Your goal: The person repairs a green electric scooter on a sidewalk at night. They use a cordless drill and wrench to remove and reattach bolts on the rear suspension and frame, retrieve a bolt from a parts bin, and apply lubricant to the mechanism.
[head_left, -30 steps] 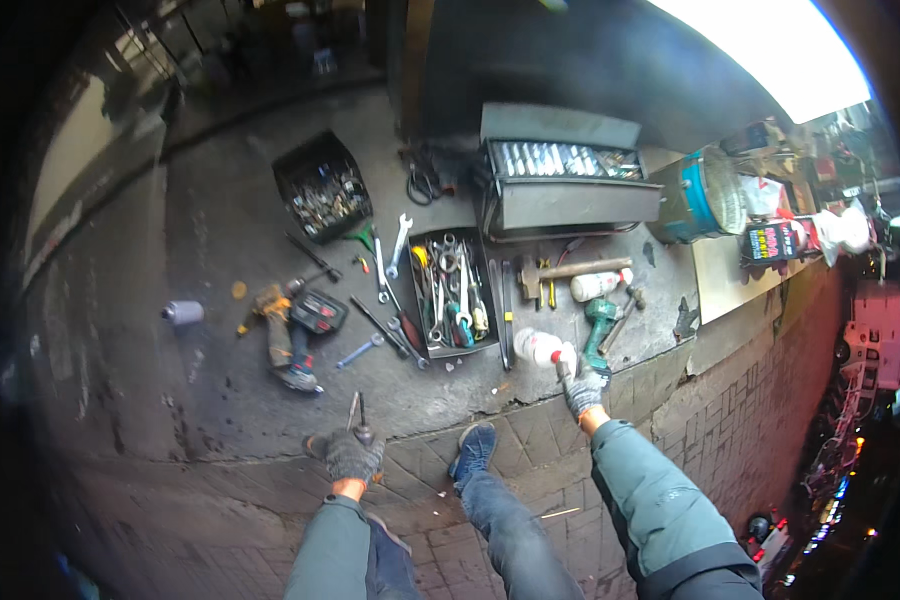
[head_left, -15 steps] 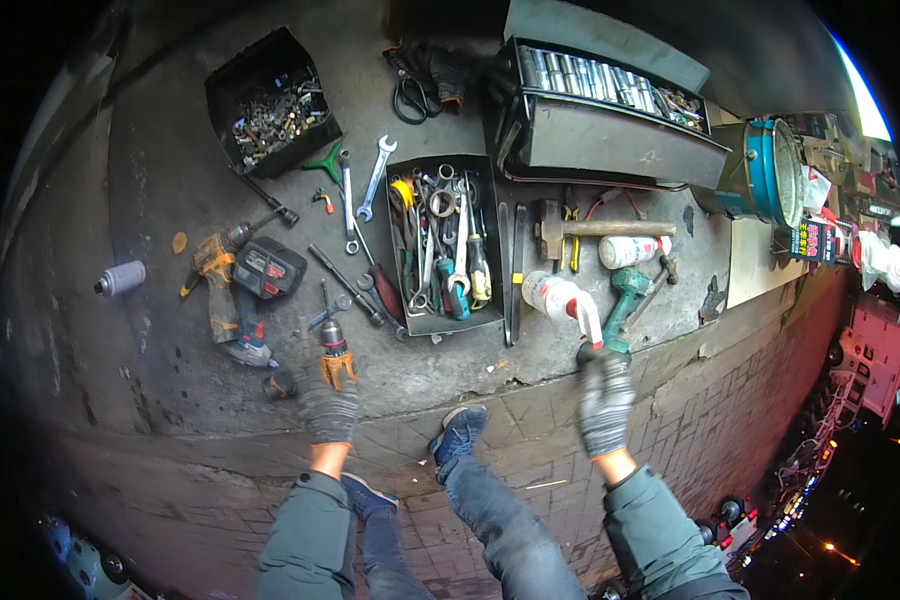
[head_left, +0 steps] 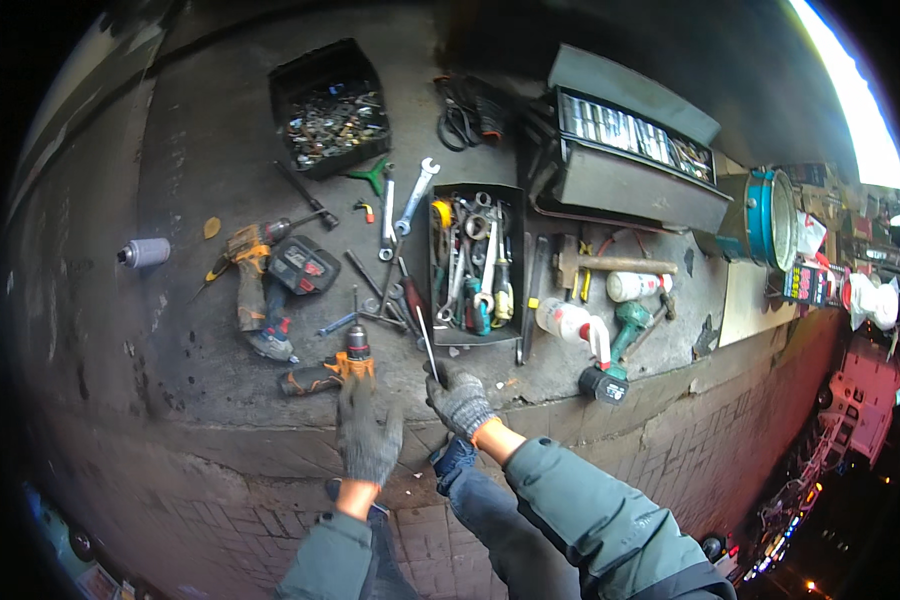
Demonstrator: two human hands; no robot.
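My left hand (head_left: 370,438), in a grey knit glove, is slightly blurred, its fingers stretched out and apart. Its fingertips overlap the near side of an orange-and-black cordless drill (head_left: 352,362) lying on the dark work surface; whether they touch it, I cannot tell. Closer to the middle, my right hand (head_left: 460,400), gloved alike, is closed around a thin metal rod (head_left: 427,342) that points up and away. The rod's lower end is hidden in the glove. Beyond it lie a red-handled screwdriver (head_left: 413,298) and an open black tool box (head_left: 478,338) full of wrenches and screwdrivers.
A second yellow drill (head_left: 250,275) and a battery tool (head_left: 305,265) lie left. On the right are a hammer (head_left: 610,263), spray bottles (head_left: 565,318) and a green drill (head_left: 630,325). Behind stand a scrap bin (head_left: 282,110) and a socket case (head_left: 640,195). The surface ends just before my feet.
My right hand has moved left from the green drill's base to the middle, now with a thin rod. My left hand's fingers have spread by the orange drill. The view has shifted.
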